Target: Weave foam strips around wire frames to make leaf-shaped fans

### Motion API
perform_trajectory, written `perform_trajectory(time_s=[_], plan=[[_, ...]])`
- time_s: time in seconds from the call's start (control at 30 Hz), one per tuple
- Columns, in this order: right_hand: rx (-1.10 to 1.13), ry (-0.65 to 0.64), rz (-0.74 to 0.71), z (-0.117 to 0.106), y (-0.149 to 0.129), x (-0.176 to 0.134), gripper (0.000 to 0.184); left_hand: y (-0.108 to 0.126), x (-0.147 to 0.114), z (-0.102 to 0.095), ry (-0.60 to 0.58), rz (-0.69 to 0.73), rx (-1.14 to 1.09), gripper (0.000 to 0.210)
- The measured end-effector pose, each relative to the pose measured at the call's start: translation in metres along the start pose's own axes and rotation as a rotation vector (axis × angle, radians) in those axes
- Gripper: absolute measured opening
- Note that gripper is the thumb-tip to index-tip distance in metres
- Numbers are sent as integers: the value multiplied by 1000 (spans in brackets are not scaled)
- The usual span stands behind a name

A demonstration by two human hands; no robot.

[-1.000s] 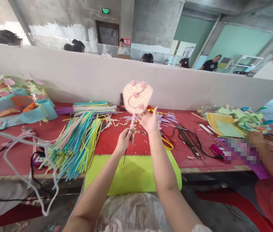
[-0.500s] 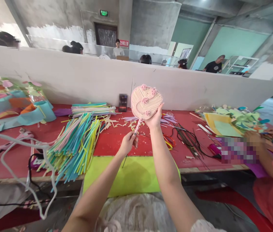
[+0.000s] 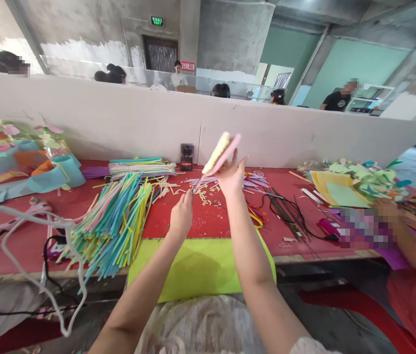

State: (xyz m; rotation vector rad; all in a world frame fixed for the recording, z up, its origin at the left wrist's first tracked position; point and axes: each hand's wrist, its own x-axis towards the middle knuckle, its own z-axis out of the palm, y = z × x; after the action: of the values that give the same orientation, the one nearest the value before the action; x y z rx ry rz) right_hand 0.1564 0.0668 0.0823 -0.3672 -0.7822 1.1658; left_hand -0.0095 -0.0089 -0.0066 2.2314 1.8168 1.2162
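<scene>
A round hand fan (image 3: 218, 156) of cream and pink fuzzy strips, slightly blurred, is tilted nearly edge-on above the table. My left hand (image 3: 182, 212) is closed around its thin handle, below and left of the disc. My right hand (image 3: 231, 177) is just right of the disc, fingers spread and pointing up; whether a fingertip touches the pink side I cannot tell. Beneath the fan, short cream and lilac offcuts (image 3: 204, 195) lie scattered. The flowers on the fan's front are out of sight at this angle.
A pile of coloured pipe cleaners (image 3: 115, 221) lies left, behind a white looped cable (image 3: 77, 246). Dark stems and a black cord (image 3: 289, 211) lie right. A white partition (image 3: 137, 118) borders the red table (image 3: 278, 246). A co-worker's arm (image 3: 396, 221) reaches in at right.
The fan has turned from face-on to nearly edge-on. My left hand has shifted left with the handle. My right hand's fingers have spread from the disc's edge.
</scene>
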Motion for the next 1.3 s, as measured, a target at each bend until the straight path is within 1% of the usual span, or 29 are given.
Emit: perform_trajectory(time_s=[0.07,0.1,0.17,0.23,0.33,0.53,0.7,0.83,0.93,1.0,1.13,1.3], plan=[[41,-98,-4,4,1,-3,52,-3,-1,1,-31,58,167,50],[57,-112,2,4,2,-4,51,-4,-2,1,-38,77,216,54],[81,-88,20,2,4,-6,50,-5,-3,1,-33,91,267,57],[86,-25,20,-3,7,-7,50,-8,-3,1,-22,91,277,56],[103,28,23,-9,8,-10,49,-12,-4,3,-10,99,255,54],[142,-17,61,-2,6,-12,48,-20,-4,12,62,90,126,51],[71,-40,43,9,12,-13,48,-20,1,11,135,34,65,44],[4,-28,-47,16,13,-22,56,-18,5,8,117,-2,68,45],[-60,7,-70,20,13,-30,68,-15,5,7,86,-11,52,47],[-104,25,-90,23,15,-31,71,-14,4,6,74,-10,20,48],[-128,35,-135,25,22,-27,65,-14,1,6,60,23,-53,46],[-104,11,-106,17,24,-18,60,-18,-1,8,60,32,-95,45]])
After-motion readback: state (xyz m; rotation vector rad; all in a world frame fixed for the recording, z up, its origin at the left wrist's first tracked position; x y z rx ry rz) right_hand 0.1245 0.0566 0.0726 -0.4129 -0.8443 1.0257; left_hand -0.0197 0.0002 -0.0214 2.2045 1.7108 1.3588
